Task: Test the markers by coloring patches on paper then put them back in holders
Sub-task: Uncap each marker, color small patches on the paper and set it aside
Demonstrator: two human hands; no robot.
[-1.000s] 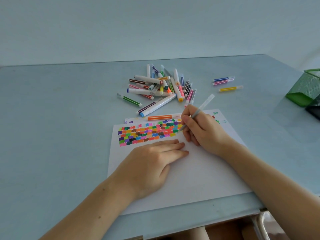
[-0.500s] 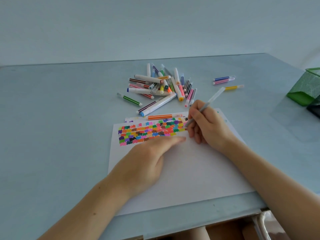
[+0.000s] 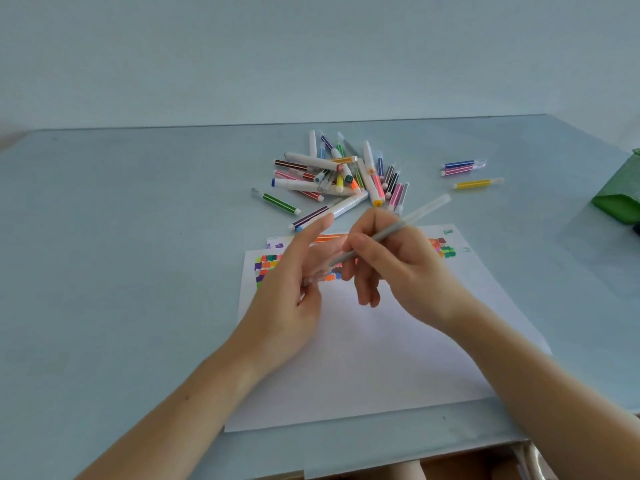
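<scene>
A slim grey marker (image 3: 388,233) is pinched between the thumb and curled fingers of the right hand (image 3: 398,268), raised above the sheet of paper (image 3: 363,341) near the table's (image 3: 121,271) front edge. Its clear cap end points up toward the far right; the tip end is aimed at the left hand (image 3: 294,292), whose fingers are held fairly straight and loosely spread, with nothing plainly gripped, though that part is blurred.

The marker is judged light, stiff and smooth-barrelled, so slipping is possible; it would best be held around mid-barrel, close to the tip for coloring.

Rows of colored patches (image 3: 266,268) are partly visible on the paper's far-left part. A loose pile of markers (image 3: 339,178) lies beyond the paper, and a green mesh holder (image 3: 620,195) is seen at the table's right edge.
</scene>
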